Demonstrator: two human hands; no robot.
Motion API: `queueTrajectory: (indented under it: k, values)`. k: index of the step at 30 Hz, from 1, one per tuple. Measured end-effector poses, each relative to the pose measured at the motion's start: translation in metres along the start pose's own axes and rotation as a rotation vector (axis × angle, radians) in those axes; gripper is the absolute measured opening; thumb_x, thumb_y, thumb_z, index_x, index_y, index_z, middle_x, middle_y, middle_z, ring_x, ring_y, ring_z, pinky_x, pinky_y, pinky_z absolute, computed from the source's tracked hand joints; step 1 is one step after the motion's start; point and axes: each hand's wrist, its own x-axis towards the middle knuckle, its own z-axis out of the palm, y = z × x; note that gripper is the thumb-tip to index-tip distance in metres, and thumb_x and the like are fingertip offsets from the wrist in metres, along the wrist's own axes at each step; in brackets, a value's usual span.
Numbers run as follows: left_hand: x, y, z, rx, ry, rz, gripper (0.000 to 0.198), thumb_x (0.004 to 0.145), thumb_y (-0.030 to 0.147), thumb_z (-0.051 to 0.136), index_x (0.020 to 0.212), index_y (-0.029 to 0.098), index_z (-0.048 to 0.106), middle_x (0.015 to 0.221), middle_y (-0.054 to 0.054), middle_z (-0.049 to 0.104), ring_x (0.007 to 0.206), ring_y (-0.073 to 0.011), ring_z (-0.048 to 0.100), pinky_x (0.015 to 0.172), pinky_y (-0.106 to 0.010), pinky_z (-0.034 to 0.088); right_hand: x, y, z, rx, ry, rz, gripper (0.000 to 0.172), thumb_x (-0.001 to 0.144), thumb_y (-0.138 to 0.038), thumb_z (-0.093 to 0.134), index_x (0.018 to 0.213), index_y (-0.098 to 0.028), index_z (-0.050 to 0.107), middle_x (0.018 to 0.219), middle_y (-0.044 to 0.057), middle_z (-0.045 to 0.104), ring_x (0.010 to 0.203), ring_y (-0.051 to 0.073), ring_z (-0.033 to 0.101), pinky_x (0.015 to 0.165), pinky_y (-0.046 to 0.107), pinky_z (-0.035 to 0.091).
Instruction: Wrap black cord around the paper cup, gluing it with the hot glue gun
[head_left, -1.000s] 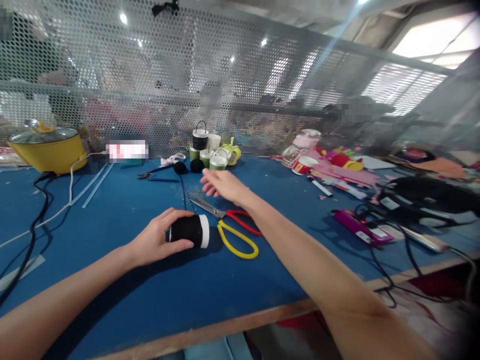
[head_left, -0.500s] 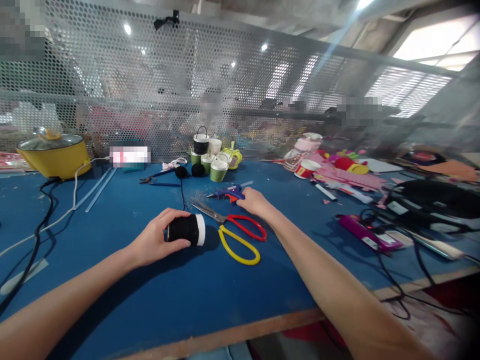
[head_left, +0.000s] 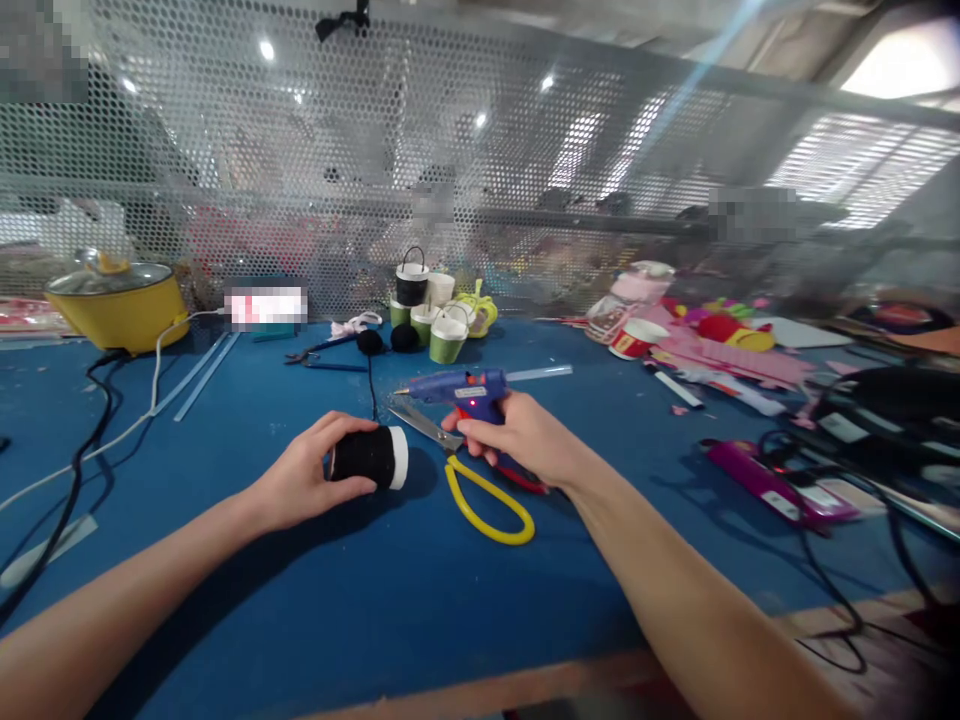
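Observation:
My left hand (head_left: pixel 300 482) is closed around a black-wrapped paper cup (head_left: pixel 369 457) that lies on its side on the blue table (head_left: pixel 375 590), its white rim facing right. My right hand (head_left: pixel 525 440) grips a blue hot glue gun (head_left: pixel 465 388), lifted off the table with its nozzle pointing left, a clear glue stick poking out the back. Under that hand lie scissors (head_left: pixel 480 485) with one yellow and one red handle loop, blades pointing up-left.
At the back stand several small green, white and black cups (head_left: pixel 431 310), two black pompoms (head_left: pixel 386 340) and pliers (head_left: pixel 319 355). A yellow cooker (head_left: pixel 116 305) with cords sits far left. Pink craft scraps (head_left: pixel 697 345), a purple tool (head_left: pixel 772 485) and cables fill the right. Perforated metal mesh (head_left: pixel 465 170) backs the table.
My right hand reached past the scissors, took hold of the glue gun on the table, and has lifted it back toward me. The left hand kept holding the black cup.

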Motion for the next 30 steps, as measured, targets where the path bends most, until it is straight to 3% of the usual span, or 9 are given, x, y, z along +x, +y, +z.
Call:
queueTrajectory:
  k: [5, 11, 20, 30]
  values:
    - [0.000, -0.003, -0.002, 0.000, -0.010, 0.002, 0.044, 0.074, 0.032, 0.062, 0.114, 0.022, 0.046, 0.108, -0.007, 0.052, 0.099, -0.0213, 0.052, 0.084, -0.035, 0.043, -0.013, -0.002, 0.002, -0.078, -0.044, 0.017, 0.023, 0.076, -0.036, 0.053, 0.067, -0.014, 0.056, 0.050, -0.003, 0.050, 0.041, 0.006, 0.045, 0.042, 0.020, 0.038]
    - [0.000, -0.004, -0.003, -0.002, -0.014, -0.036, 0.044, 0.074, 0.032, 0.062, 0.114, 0.021, 0.046, 0.107, -0.007, 0.053, 0.095, -0.0202, 0.053, 0.082, -0.034, 0.044, -0.023, -0.008, 0.005, -0.190, -0.089, 0.036, 0.032, 0.077, -0.040, 0.050, 0.054, -0.017, 0.048, 0.045, -0.003, 0.048, 0.040, 0.008, 0.045, 0.045, 0.022, 0.038]
    - [0.000, -0.005, -0.004, 0.022, -0.014, -0.045, 0.044, 0.074, 0.035, 0.061, 0.114, 0.022, 0.046, 0.106, -0.007, 0.053, 0.094, -0.0205, 0.053, 0.081, -0.035, 0.044, -0.025, -0.008, 0.008, -0.370, 0.015, -0.105, 0.023, 0.075, -0.035, 0.053, 0.058, -0.019, 0.052, 0.050, -0.004, 0.049, 0.045, 0.008, 0.040, 0.044, 0.022, 0.035]
    - [0.001, -0.002, -0.004, 0.047, -0.002, -0.077, 0.045, 0.074, 0.035, 0.061, 0.113, 0.020, 0.047, 0.104, -0.007, 0.055, 0.090, -0.0202, 0.055, 0.077, -0.033, 0.046, -0.028, -0.007, 0.010, -0.478, 0.005, -0.134, 0.020, 0.076, -0.035, 0.051, 0.066, -0.019, 0.056, 0.056, -0.002, 0.056, 0.051, 0.012, 0.049, 0.050, 0.024, 0.038]
